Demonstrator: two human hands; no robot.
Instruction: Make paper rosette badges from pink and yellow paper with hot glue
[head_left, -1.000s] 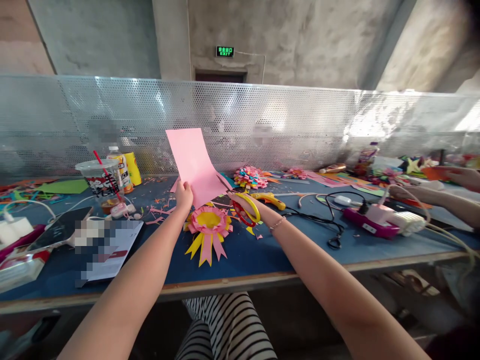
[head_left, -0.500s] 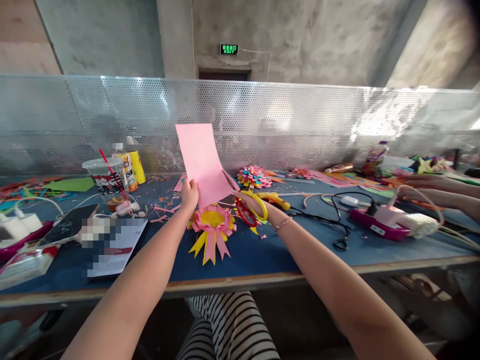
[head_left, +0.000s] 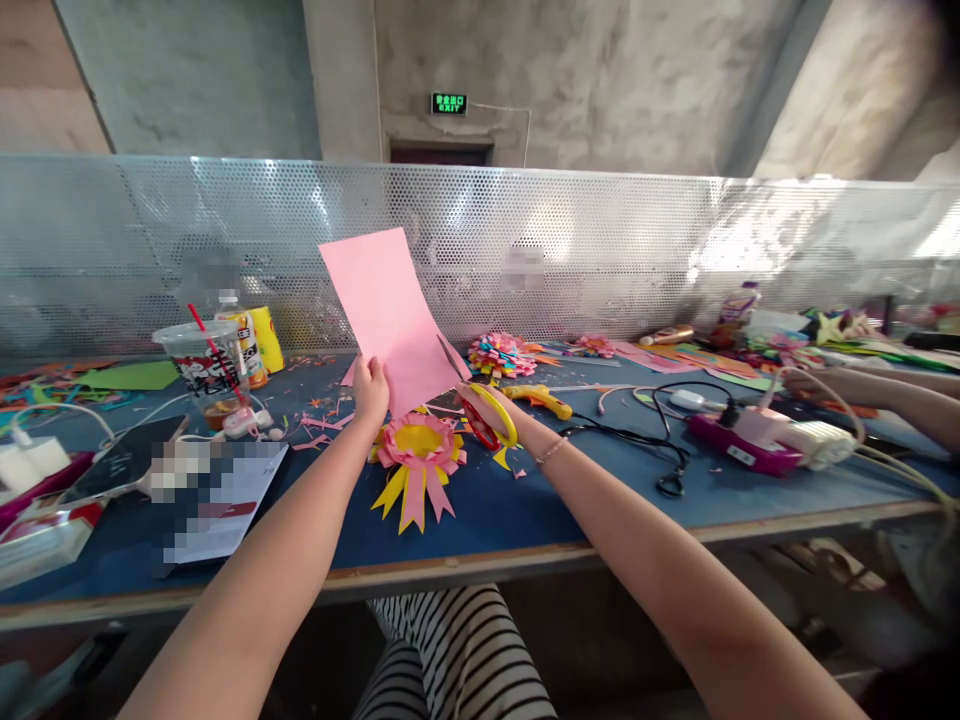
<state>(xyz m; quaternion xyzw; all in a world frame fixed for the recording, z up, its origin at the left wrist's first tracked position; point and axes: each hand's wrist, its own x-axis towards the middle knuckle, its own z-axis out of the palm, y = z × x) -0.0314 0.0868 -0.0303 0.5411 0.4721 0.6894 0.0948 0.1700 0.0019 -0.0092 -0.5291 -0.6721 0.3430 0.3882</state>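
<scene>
My left hand (head_left: pixel 370 391) pinches the lower left edge of a pink paper sheet (head_left: pixel 386 310), which stands up above the table. In my right hand (head_left: pixel 484 402) are scissors (head_left: pixel 504 425) with red and yellow handle loops. Their dark blades lie at the sheet's right edge; whether they bite into the paper I cannot tell. Below the sheet, a pink and yellow paper rosette (head_left: pixel 418 450) with ribbon tails rests on the blue table (head_left: pixel 517 520). Behind the scissors sits a multicoloured paper flower (head_left: pixel 501 355).
A yellow-handled glue gun (head_left: pixel 540 400) and black cable lie right of my hand. Farther right are a purple power strip (head_left: pixel 742 445) and a co-worker's arm (head_left: pixel 885 395). On the left stand a plastic cup (head_left: pixel 202 370), a bottle (head_left: pixel 251 340) and a phone (head_left: pixel 124 455).
The pink sheet has tilted and shifted left. My right hand and the scissors have turned slightly and moved left. The whole view has shifted a little.
</scene>
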